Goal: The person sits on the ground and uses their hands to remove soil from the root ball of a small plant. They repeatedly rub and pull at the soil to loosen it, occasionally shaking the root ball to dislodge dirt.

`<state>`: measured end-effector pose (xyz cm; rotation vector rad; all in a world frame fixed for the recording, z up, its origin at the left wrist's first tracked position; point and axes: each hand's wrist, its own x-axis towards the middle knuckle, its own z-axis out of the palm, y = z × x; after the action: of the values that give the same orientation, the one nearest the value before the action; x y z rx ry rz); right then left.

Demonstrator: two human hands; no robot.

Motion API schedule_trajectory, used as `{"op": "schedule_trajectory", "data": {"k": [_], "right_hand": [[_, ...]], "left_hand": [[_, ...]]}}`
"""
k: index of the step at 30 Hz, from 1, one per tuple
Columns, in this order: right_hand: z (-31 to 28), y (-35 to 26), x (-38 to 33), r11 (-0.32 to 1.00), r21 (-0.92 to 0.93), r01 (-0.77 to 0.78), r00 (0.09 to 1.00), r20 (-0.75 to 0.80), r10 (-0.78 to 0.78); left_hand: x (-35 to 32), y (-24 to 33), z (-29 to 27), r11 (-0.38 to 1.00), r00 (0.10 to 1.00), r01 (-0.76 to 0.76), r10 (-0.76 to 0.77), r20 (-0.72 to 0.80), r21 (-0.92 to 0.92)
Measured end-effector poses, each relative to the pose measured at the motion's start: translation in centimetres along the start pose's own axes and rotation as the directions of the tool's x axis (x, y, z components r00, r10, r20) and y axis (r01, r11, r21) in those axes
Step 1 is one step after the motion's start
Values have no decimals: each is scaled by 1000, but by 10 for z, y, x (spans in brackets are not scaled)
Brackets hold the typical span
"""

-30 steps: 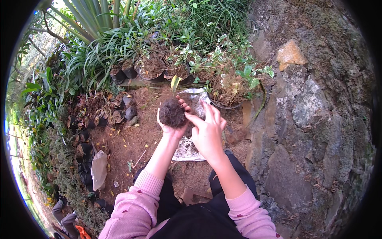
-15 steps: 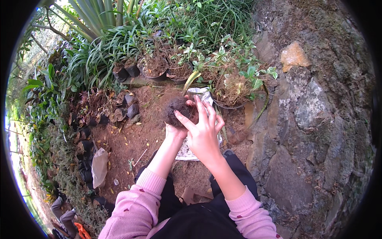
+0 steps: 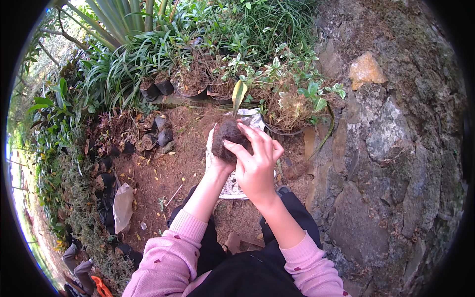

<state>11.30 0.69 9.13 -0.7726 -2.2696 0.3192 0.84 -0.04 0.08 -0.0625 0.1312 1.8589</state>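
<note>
Between your knees and the row of potted plants [image 3: 232, 86], you hold a dark root ball [image 3: 228, 138] of soil up over the bare reddish ground [image 3: 168, 173]. Your left hand [image 3: 216, 157] cups it from below and from the left side, fingers closed around the clump, though most of that hand is hidden behind the soil and your other hand. Your right hand [image 3: 257, 166] comes in from the right with its fingers [image 3: 250, 136] spread across the top and front of the clump, pressing on it rather than wrapped fully round. A single yellow-green leaf [image 3: 239, 93] rises from the top of the root ball (it leans slightly toward the pots behind). Under your hands lies a whitish plastic sheet [image 3: 232, 185] on the dirt, partly covered by your forearms. Both arms wear pink sleeves [image 3: 173, 252]. To your right a rough stone wall [image 3: 391, 163] runs up the frame, with a pale orange stone [image 3: 366, 72] set near its top. Off to your left a crumpled pale bag [image 3: 122, 205] lies on the ground among small black nursery pots [image 3: 106, 190] and low greenery.
</note>
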Motion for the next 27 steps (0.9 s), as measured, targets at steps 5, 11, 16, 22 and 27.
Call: {"op": "schedule_trajectory", "data": {"k": [5, 11, 16, 22, 27], "right_hand": [[-5, 8, 4, 997, 50, 59, 996, -67, -55], [-10, 10, 7, 974, 45, -222, 973, -53, 225], [-2, 9, 0, 947, 77, -312, 947, 110, 303], [2, 6, 0, 875, 309, -374, 927, 92, 364], [-5, 7, 4, 880, 352, -320, 945, 55, 322]], "left_hand": [[1, -1, 5, 997, 980, 71, -72, 186, 9], [3, 2, -6, 993, 991, -8, 24, 135, -117], [7, 3, 2, 994, 957, -106, 111, 267, -33], [4, -1, 4, 999, 996, -36, 39, 81, -39], [6, -2, 3, 995, 989, 68, -57, 139, -78]]}}
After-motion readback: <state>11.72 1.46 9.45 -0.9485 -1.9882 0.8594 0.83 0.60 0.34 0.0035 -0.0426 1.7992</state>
